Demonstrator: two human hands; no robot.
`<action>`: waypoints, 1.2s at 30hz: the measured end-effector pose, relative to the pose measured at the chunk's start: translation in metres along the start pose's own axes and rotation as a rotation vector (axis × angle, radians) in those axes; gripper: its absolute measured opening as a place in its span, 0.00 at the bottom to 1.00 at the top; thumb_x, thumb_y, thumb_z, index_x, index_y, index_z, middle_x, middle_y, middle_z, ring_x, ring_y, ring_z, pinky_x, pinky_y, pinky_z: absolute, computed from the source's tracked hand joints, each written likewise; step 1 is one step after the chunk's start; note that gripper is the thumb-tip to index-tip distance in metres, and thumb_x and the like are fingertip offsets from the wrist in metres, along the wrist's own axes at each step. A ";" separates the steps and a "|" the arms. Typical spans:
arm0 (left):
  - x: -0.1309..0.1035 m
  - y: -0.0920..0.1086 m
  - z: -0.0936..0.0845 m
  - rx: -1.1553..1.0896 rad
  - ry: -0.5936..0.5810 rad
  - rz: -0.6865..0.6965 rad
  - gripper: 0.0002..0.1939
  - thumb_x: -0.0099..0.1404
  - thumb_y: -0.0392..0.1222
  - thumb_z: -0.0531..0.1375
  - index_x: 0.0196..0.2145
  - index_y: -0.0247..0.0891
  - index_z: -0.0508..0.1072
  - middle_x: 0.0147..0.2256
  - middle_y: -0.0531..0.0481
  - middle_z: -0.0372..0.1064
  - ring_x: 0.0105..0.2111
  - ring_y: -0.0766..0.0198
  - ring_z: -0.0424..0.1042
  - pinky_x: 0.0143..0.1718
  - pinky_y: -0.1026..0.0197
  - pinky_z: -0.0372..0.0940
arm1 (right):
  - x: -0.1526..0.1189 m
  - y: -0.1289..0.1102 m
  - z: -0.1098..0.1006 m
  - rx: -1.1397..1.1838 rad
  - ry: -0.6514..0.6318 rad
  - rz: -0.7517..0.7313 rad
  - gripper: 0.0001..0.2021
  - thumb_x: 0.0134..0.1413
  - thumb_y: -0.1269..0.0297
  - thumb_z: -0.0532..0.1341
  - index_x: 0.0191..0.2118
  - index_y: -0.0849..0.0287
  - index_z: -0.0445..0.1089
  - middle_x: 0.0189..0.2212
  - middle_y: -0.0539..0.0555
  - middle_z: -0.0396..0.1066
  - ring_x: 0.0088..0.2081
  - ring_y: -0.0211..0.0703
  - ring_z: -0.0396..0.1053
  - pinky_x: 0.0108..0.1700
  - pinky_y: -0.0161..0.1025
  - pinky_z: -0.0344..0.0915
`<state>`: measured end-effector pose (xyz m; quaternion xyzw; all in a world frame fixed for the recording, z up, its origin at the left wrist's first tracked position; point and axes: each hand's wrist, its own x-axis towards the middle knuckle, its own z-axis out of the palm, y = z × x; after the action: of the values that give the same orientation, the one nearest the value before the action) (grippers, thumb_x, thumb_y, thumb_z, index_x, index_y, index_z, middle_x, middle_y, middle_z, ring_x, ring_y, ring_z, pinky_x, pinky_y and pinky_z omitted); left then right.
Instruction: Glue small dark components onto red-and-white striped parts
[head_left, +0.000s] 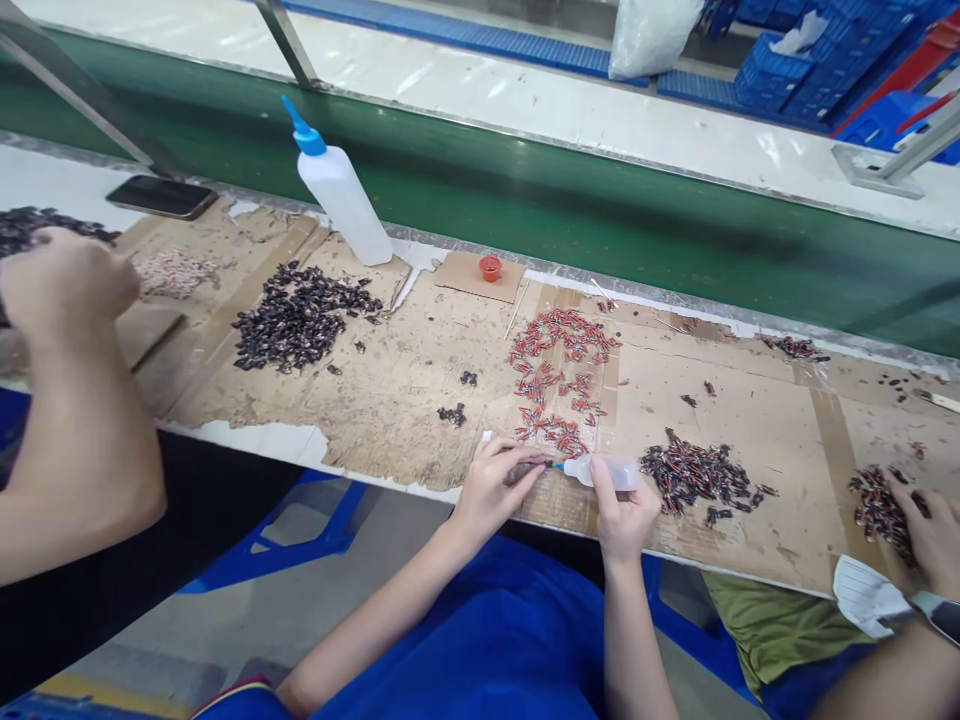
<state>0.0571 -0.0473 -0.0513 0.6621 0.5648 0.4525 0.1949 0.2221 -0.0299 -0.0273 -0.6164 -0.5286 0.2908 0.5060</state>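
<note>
At the near edge of the cardboard-covered bench, my left hand [499,482] is closed, pinching a small dark part [548,463] between thumb and fingers. My right hand [624,512] grips a small translucent squeeze bottle [611,472] lying nearly level, its thin blue-green tip pointed left, at or very close to the part; contact cannot be made out. Just beyond my hands lie scattered red-and-black pieces [566,335]. A heap of dark red-and-black parts [697,470] sits to the right of my right hand. Two small clusters of black parts [451,414] lie left of my left hand.
A tall white bottle [345,200] with a blue nozzle stands behind a black parts pile [292,320]. A red cap [490,267] rests on a cardboard piece. A phone [162,197] lies farther left. Co-workers' hands reach in at left [71,280] and right [934,535].
</note>
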 end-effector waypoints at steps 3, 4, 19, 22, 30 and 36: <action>-0.001 0.000 0.001 0.020 0.004 -0.002 0.05 0.62 0.37 0.63 0.37 0.42 0.76 0.31 0.51 0.78 0.35 0.61 0.74 0.42 0.56 0.66 | 0.002 -0.002 0.000 -0.014 -0.008 0.000 0.14 0.48 0.55 0.64 0.23 0.61 0.74 0.18 0.51 0.74 0.21 0.41 0.70 0.25 0.35 0.66; -0.001 0.000 0.001 0.025 0.004 -0.004 0.05 0.62 0.37 0.63 0.37 0.42 0.76 0.31 0.51 0.78 0.35 0.60 0.74 0.42 0.55 0.66 | 0.002 -0.002 0.000 -0.010 -0.005 0.001 0.14 0.48 0.55 0.64 0.23 0.61 0.74 0.19 0.51 0.74 0.21 0.41 0.70 0.25 0.35 0.66; 0.002 0.003 -0.008 -0.078 -0.053 -0.037 0.06 0.63 0.40 0.63 0.39 0.42 0.77 0.36 0.50 0.78 0.36 0.61 0.76 0.41 0.56 0.68 | 0.016 0.010 -0.003 0.222 0.242 0.006 0.22 0.37 0.60 0.72 0.38 0.58 0.63 0.33 0.54 0.75 0.35 0.46 0.76 0.40 0.43 0.71; 0.006 0.002 -0.015 -0.063 0.022 -0.037 0.06 0.64 0.40 0.62 0.39 0.41 0.77 0.35 0.49 0.78 0.37 0.60 0.74 0.40 0.56 0.69 | 0.026 0.009 0.001 0.145 0.211 0.028 0.25 0.36 0.60 0.72 0.39 0.57 0.61 0.39 0.59 0.76 0.43 0.50 0.76 0.48 0.49 0.69; 0.017 -0.012 -0.013 0.229 0.090 0.042 0.04 0.64 0.38 0.61 0.33 0.41 0.77 0.34 0.47 0.74 0.38 0.57 0.67 0.42 0.52 0.65 | 0.023 0.005 0.001 -0.066 0.222 -0.003 0.41 0.35 0.54 0.73 0.56 0.62 0.60 0.46 0.65 0.73 0.46 0.53 0.73 0.50 0.52 0.68; 0.016 -0.013 -0.005 0.265 0.044 0.011 0.05 0.65 0.35 0.58 0.33 0.40 0.74 0.37 0.47 0.72 0.41 0.55 0.65 0.44 0.50 0.64 | -0.009 -0.002 -0.002 -0.144 0.311 -0.303 0.25 0.47 0.60 0.68 0.51 0.61 0.65 0.39 0.60 0.74 0.39 0.48 0.73 0.39 0.45 0.70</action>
<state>0.0446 -0.0296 -0.0524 0.6749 0.6203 0.3893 0.0908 0.2205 -0.0393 -0.0266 -0.6019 -0.5503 0.0745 0.5739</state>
